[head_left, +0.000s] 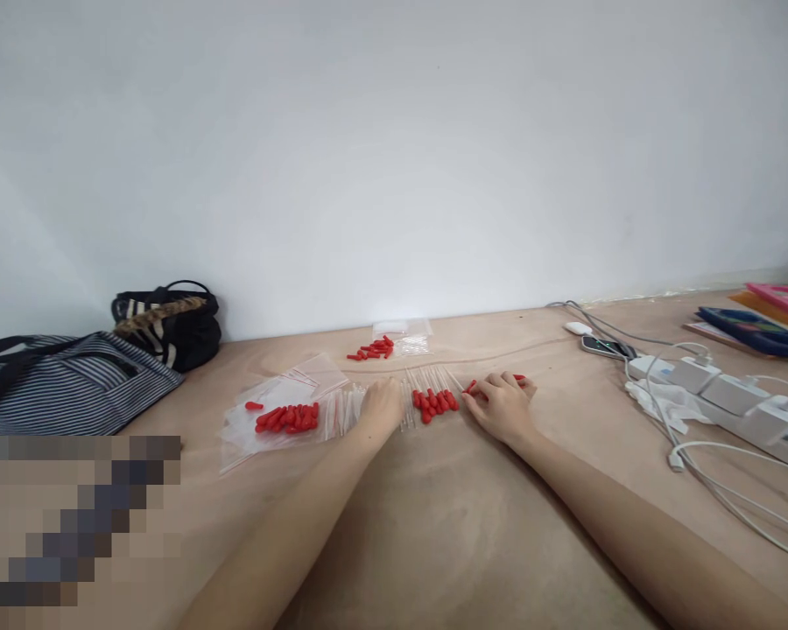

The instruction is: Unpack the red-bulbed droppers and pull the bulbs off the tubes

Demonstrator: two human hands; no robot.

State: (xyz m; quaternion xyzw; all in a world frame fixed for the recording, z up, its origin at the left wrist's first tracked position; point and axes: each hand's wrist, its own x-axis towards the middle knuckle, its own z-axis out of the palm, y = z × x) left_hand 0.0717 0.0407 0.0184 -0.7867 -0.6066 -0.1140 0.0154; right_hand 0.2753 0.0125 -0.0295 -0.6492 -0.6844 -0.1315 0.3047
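My left hand [382, 407], curled with its fingers pointing down and largely hidden, is over a row of thin clear tubes [351, 409]. What it holds, if anything, I cannot make out. To its right lies a row of droppers with red bulbs [435, 401], thin stems pointing to the wall. My right hand [504, 404] bends round a dropper with a red bulb [471, 386], which shows between thumb and forefinger. Another red piece [519, 378] peeks out beside its far fingers. Left of the tubes, a pile of red bulbs [289, 417] rests on clear plastic bags [240, 437].
Several small red pieces [373, 349] lie by a clear bag [413, 339] near the wall. At left stand a striped bag [85, 385] and a black bag [193, 328]. A white power strip [728, 407] with chargers and loose cables [715, 490] occupies the right side.
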